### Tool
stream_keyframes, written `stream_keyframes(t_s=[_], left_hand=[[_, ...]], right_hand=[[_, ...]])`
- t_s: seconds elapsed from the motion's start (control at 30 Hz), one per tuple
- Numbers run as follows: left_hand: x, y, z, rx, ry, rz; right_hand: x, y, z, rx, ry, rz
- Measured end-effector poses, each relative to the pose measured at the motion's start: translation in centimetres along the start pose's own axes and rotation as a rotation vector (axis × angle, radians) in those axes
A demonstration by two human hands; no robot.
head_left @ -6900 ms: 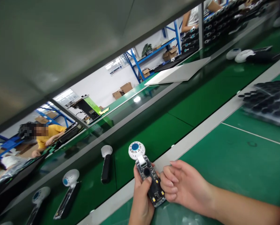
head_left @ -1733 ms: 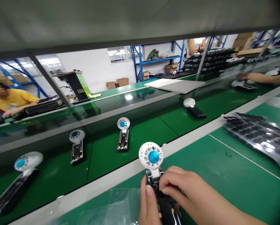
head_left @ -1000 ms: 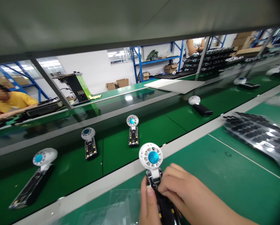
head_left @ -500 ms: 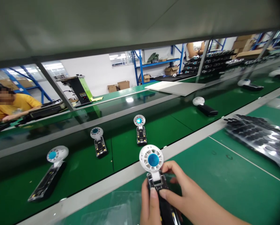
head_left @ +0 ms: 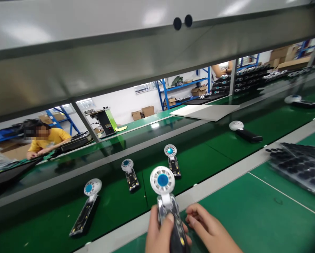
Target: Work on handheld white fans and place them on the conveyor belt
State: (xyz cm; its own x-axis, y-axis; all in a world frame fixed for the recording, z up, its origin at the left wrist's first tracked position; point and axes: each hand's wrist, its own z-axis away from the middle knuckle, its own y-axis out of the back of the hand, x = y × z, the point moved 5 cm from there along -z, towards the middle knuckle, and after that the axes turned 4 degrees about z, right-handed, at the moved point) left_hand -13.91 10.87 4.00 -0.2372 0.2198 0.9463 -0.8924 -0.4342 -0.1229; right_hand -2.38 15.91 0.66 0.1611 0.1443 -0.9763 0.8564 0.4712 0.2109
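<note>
My left hand [head_left: 159, 234] is wrapped round the handle of a handheld fan [head_left: 162, 180], with the thumb on its front. The fan has a white slotted round head with a blue centre, and its dark handle shows bare circuit parts under clear plastic. It stands upright over the near edge of the belt. Just to its right is my right hand [head_left: 207, 226], apart from the fan, fingers curled in and thumb near the fingertips; I see nothing in it. Similar fans lie on the green belt, among them one at the left [head_left: 85, 211], one in the middle [head_left: 131, 177] and one behind the held fan [head_left: 174, 165].
A plastic sheet of black discs [head_left: 300, 168] lies on the green bench [head_left: 242, 207] at right. More fans [head_left: 245, 133] lie farther along the belt. A metal beam [head_left: 120, 56] crosses overhead. A white board [head_left: 205, 111] rests beyond the belt. A person in yellow [head_left: 50, 138] sits across.
My right hand has let go of the fan and drawn back to the right. My left hand still holds the fan. The view has tilted up and swung left.
</note>
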Motion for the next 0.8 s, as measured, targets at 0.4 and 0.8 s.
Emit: stream_keyframes(t_s=[0.4, 0.8], left_hand=[[7.2, -6.0, -15.4, 0.055, -0.308, -0.872], [4.6, -9.3, -10.8, -0.155, -0.048, -0.280]], right_hand=[[-1.2, -0.8, -0.4, -0.105, 0.139, 0.336], [-2.0, -0.6, 0.3, -0.060, 0.114, 0.283]])
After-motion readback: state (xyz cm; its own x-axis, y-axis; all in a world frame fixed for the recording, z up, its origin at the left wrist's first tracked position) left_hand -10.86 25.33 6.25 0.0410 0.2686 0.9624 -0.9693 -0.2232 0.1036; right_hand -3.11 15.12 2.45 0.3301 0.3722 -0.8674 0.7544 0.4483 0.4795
